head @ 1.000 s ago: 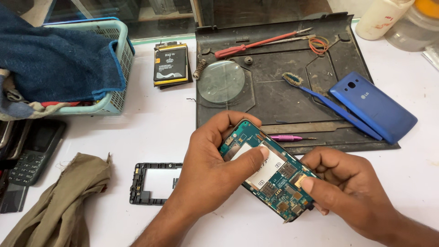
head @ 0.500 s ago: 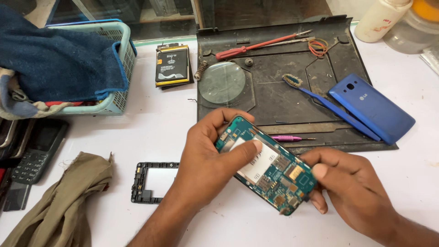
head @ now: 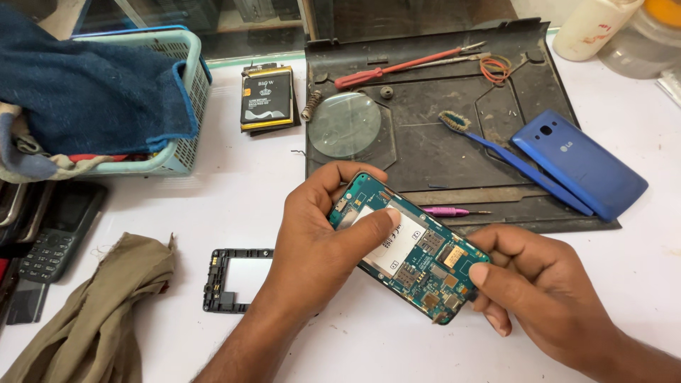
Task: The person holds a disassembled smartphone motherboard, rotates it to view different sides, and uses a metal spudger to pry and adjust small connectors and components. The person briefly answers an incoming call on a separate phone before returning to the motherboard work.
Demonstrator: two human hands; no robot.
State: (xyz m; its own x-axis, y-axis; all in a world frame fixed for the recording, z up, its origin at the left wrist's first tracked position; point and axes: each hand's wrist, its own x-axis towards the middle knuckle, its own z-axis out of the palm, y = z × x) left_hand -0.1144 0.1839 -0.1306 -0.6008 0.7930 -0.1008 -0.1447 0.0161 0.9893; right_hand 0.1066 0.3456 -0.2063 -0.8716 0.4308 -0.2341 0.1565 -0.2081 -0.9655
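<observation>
Near the counter's (head: 234, 206) front edge, my left hand (head: 319, 248) and right hand (head: 546, 298) each close a grip on the opened phone's circuit board (head: 408, 248), left thumb pressing its white label.

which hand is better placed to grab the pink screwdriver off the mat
Right, probably. The right hand only pinches the circuit board's lower end, beside the pink screwdriver; the left hand wraps the board, thumb pressed on it.
</observation>
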